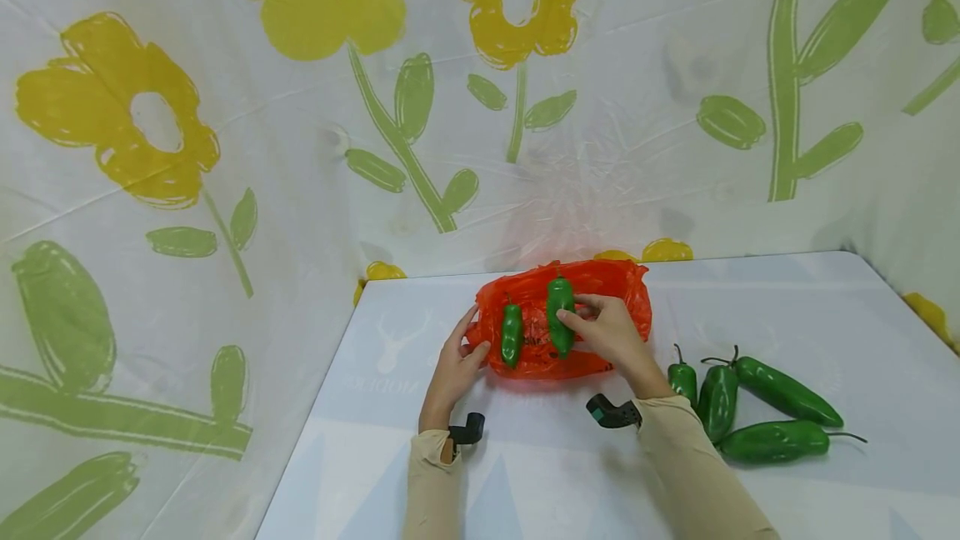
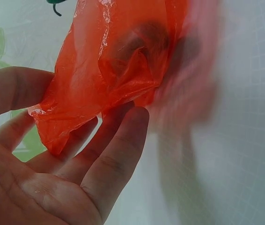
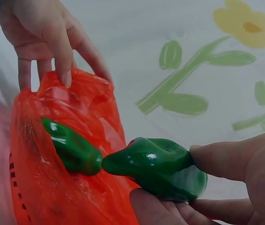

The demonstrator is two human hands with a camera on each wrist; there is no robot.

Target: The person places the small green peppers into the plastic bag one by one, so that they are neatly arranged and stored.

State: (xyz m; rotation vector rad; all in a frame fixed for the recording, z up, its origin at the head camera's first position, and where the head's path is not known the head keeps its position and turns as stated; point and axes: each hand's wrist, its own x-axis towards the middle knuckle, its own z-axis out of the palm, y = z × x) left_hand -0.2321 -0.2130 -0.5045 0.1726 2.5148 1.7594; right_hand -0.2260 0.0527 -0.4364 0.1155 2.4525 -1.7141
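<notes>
A thin red plastic bag [image 1: 551, 369] lies on the table with its mouth spread toward me. My left hand [image 1: 453, 369] pinches the bag's left edge between thumb and fingers; in the left wrist view the red film [image 2: 83, 93] passes between them. One green pepper [image 1: 512, 336] rests inside the bag, partly behind the film in the right wrist view. Over the bag's opening, my right hand [image 1: 611, 332] holds a second green pepper [image 1: 560, 311] between thumb and fingers. The tip of this held pepper [image 3: 158, 164] overlaps the end of the bagged pepper [image 3: 74, 150] in the right wrist view.
To the right of my right forearm, several green peppers with stems [image 1: 787, 390] lie in a loose group on the white table [image 1: 360, 457]. A flower-printed curtain [image 1: 622, 148] hangs behind and to the sides. Both wrists carry black camera mounts [image 1: 611, 412].
</notes>
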